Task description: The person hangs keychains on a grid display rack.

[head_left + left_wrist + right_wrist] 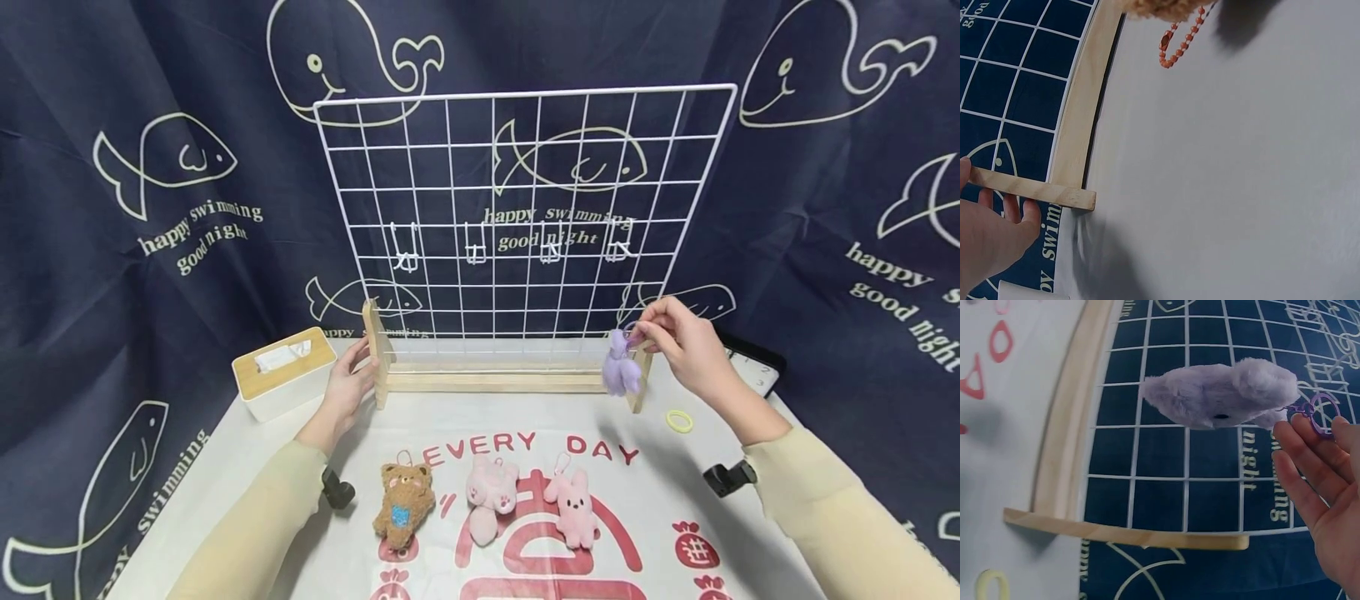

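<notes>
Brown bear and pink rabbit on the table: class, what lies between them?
In the head view, a pale pink plush with a bushy tail lies between the brown bear and the pink rabbit, apart from both.

Hand (pixel 1335 512) pinching purple ring (pixel 1312 417), lilac plush (pixel 1204 394) attached, white grid (pixel 1186 479), wooden stand (pixel 1147 535)
</notes>
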`<state>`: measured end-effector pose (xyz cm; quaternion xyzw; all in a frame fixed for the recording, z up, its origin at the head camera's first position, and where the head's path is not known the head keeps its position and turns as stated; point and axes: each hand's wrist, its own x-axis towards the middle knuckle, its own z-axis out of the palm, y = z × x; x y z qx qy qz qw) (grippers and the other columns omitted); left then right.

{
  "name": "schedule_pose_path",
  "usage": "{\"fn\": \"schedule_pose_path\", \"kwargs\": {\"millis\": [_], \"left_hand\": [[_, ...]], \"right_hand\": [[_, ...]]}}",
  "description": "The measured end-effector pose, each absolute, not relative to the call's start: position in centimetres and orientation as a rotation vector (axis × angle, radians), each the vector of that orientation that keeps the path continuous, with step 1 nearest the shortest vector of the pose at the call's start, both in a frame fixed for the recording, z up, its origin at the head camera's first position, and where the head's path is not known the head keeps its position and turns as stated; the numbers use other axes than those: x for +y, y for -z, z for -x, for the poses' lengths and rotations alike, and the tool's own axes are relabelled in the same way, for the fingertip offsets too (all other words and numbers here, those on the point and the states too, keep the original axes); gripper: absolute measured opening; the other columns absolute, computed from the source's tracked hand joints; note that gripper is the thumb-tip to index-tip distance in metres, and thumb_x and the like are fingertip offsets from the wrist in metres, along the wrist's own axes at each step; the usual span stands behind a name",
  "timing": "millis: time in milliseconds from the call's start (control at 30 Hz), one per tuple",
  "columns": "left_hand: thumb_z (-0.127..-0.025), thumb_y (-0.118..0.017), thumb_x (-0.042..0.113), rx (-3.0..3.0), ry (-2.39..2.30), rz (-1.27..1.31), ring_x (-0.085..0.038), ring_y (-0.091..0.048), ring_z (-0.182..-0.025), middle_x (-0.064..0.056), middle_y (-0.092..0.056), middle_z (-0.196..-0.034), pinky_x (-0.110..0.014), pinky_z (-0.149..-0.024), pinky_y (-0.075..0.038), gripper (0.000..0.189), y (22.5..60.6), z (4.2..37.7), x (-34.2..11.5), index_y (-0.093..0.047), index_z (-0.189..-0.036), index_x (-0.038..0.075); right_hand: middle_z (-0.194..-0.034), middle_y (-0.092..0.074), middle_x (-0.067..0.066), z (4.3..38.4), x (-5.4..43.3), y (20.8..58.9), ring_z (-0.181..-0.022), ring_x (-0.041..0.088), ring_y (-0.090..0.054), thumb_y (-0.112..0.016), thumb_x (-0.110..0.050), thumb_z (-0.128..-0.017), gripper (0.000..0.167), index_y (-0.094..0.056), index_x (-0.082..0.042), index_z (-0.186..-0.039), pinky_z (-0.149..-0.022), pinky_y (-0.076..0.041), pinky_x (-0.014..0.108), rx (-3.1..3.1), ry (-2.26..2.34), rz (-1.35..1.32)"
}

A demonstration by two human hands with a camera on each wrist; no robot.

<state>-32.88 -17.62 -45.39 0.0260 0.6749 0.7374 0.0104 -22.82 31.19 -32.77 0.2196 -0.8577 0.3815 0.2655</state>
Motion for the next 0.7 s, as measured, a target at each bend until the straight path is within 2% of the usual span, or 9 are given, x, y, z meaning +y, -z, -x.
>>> {"fn": "schedule_pose_path", "kwargs": {"millis": [300,467,700], "left_hand": [[-0.103,-0.059,0.012,2.124,-2.367,-0.218,-0.044,-0.041,-0.139,-0.028,-0.030,-0.157,-0.052,-0.114,-0.041,0.062,45.8,32.3,-17.7,-0.033,-0.160,0.009],[-0.105,-0.052,0.004,2.121,-2.343,-0.147,-0.045,-0.038,-0.141,-0.025,-0.029,-0.159,-0.053,-0.116,-0.037,0.060,45.7,32.7,-17.7,-0.028,-0.161,0.007],[-0.106,-0.050,0.001,2.092,-2.336,-0.084,-0.042,-0.037,-0.141,-0.023,-0.028,-0.160,-0.051,-0.117,-0.037,0.061,45.6,33.0,-17.6,-0.026,-0.162,0.007]], "right_hand": [[-0.083,-0.073,0.018,23.4,30.1,30.2,-0.071,-0.004,-0.064,-0.060,0.006,-0.099,0.005,-0.055,0.006,-0.100,-0.061,-0.055,0.012,-2.301,-0.947,-0.566],[-0.083,-0.073,0.017,23.6,29.7,29.2,-0.069,-0.003,-0.064,-0.061,0.006,-0.099,0.006,-0.056,0.005,-0.101,-0.061,-0.051,0.008,-2.273,-0.910,-0.566],[-0.084,-0.073,0.021,23.8,29.4,28.2,-0.072,-0.007,-0.064,-0.059,0.003,-0.101,0.007,-0.055,0.008,-0.103,-0.066,-0.053,0.007,-2.223,-0.956,-0.522]]}}
